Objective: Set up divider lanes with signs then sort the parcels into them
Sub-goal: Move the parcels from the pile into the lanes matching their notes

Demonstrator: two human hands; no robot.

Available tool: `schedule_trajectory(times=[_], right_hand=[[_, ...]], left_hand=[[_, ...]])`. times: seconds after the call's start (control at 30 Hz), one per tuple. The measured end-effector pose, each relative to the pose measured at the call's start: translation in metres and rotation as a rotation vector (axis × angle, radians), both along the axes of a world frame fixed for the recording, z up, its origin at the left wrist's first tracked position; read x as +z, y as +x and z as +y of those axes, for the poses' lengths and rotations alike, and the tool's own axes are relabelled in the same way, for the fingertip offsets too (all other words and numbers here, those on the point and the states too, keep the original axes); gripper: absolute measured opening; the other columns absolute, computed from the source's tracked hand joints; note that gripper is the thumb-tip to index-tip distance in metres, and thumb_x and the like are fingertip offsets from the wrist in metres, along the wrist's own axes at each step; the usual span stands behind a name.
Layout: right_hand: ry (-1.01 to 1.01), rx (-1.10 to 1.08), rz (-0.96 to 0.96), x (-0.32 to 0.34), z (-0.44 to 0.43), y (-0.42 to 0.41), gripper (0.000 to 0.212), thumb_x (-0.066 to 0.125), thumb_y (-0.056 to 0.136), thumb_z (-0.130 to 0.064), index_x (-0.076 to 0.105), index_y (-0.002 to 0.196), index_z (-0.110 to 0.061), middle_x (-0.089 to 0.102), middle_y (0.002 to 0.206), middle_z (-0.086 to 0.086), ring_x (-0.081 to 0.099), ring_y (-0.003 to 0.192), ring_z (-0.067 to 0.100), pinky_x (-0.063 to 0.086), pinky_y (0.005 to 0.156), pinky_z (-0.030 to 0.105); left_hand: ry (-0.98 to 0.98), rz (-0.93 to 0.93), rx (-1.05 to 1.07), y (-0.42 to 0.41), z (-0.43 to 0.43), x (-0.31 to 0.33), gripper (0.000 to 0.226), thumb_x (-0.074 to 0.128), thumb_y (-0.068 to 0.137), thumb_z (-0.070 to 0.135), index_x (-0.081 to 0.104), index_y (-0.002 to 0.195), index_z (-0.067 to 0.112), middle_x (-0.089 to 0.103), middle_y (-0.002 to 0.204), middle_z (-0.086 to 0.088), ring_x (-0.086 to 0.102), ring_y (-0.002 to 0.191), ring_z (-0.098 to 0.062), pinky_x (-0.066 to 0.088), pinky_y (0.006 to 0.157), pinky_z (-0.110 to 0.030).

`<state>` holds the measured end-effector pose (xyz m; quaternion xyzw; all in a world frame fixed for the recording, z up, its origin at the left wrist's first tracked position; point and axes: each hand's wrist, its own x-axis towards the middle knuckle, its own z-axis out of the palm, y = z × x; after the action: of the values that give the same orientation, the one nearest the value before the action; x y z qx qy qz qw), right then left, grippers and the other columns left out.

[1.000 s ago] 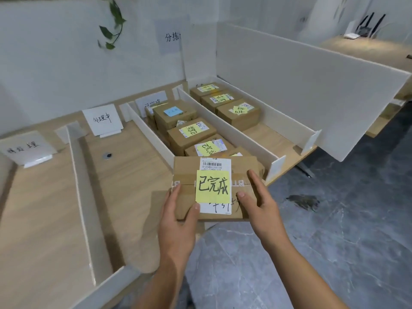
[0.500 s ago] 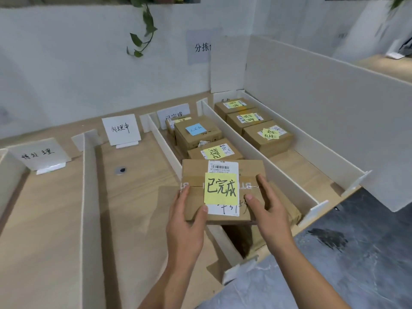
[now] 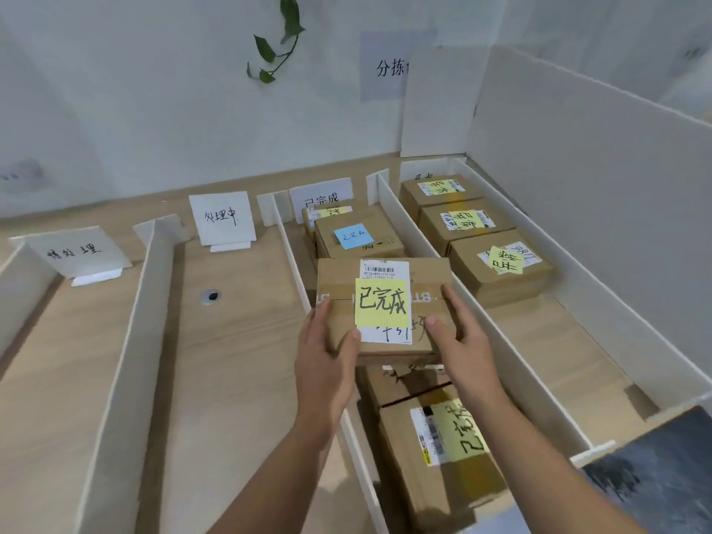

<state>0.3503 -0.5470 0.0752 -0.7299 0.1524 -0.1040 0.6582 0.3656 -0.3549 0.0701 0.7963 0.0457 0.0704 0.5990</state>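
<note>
i have the parcel [image 3: 341, 277] clamped between both hands. the left hand [image 3: 327, 352] takes its near left corner, thumb laid on top by the lower corner of the yellow note [image 3: 381, 302]. the right hand [image 3: 464, 341] takes the near right edge, thumb on top and fingers curled round the side. holding it by the two near corners keeps the note facing up at me. i take that to be the point, since its writing matches the sign [image 3: 321, 194] standing well beyond my fingertips at the far end of this lane.

the parcel hangs level over the lane. straight beyond my hands sits the blue-note parcel [image 3: 358, 238], and under my wrists, nearer to me, lies the near parcel [image 3: 431, 437] with its own yellow label. i cannot tell whether the one i hold touches anything beneath it, because it hides what is below. the left divider [image 3: 291, 252] runs just beside my left hand and the right divider [image 3: 424, 233] just beside my right, so there is little room for knuckles.

past that divider, to the right of my right hand, three parcels [image 3: 497, 267] sit in the next lane. left of my left hand stand the middle sign [image 3: 222, 217] and the far-left sign [image 3: 77, 250]. my guess is that this one goes down between the blue-note parcel and the near parcel, or on top of them.
</note>
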Motion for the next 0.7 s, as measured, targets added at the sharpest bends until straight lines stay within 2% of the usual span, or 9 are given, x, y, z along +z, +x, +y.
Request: schedule_trajectory(times=[0.13,0.3,0.4,0.53,0.7], right_hand=[[-0.052,0.061,0.007,-0.007,-0.028,0.053,0.058,0.063,0.080,-0.056,0.045,0.135,-0.065,0.056,0.140,-0.013,0.056,0.127,0.011,0.051,0.102,0.047],[-0.060,0.189,0.053,-0.018,-0.056,0.109,0.058,0.060,0.079,-0.063,0.047,0.135,-0.060,0.053,0.142,-0.018,0.053,0.129,0.008,0.046,0.108,0.045],[-0.108,0.237,0.062,-0.026,-0.065,0.132,0.056,0.061,0.087,-0.056,0.047,0.140,-0.052,0.051,0.143,-0.015,0.051,0.130,0.007,0.044,0.111,0.044],[-0.139,0.287,0.068,-0.029,-0.070,0.148,0.051,0.061,0.097,-0.041,0.046,0.146,-0.042,0.046,0.149,-0.012,0.042,0.133,0.002,0.035,0.116,0.036],[-0.175,0.313,0.063,-0.026,-0.071,0.157,0.052,0.058,0.099,-0.042,0.044,0.149,-0.038,0.042,0.151,-0.012,0.040,0.135,0.005,0.034,0.112,0.030]], left_hand=[[0.010,0.010,0.087,0.034,-0.030,-0.005,0.064,0.068,0.094,0.028,0.041,0.151,0.036,0.043,0.152,0.010,0.040,0.140,-0.009,0.038,0.117,-0.039],[0.074,0.062,0.161,0.070,-0.057,-0.009,0.064,0.066,0.095,0.029,0.039,0.153,0.032,0.041,0.153,0.008,0.040,0.136,-0.006,0.032,0.110,-0.022],[0.072,0.102,0.213,0.087,-0.064,-0.016,0.064,0.067,0.094,0.030,0.040,0.152,0.033,0.043,0.153,0.009,0.041,0.136,-0.007,0.032,0.110,-0.022],[0.041,0.123,0.265,0.096,-0.070,-0.021,0.062,0.066,0.094,0.032,0.041,0.151,0.037,0.044,0.151,0.015,0.042,0.134,-0.003,0.034,0.110,-0.023],[0.051,0.143,0.286,0.103,-0.072,-0.020,0.061,0.065,0.095,0.035,0.040,0.151,0.039,0.044,0.151,0.014,0.043,0.131,-0.003,0.037,0.109,-0.025]])
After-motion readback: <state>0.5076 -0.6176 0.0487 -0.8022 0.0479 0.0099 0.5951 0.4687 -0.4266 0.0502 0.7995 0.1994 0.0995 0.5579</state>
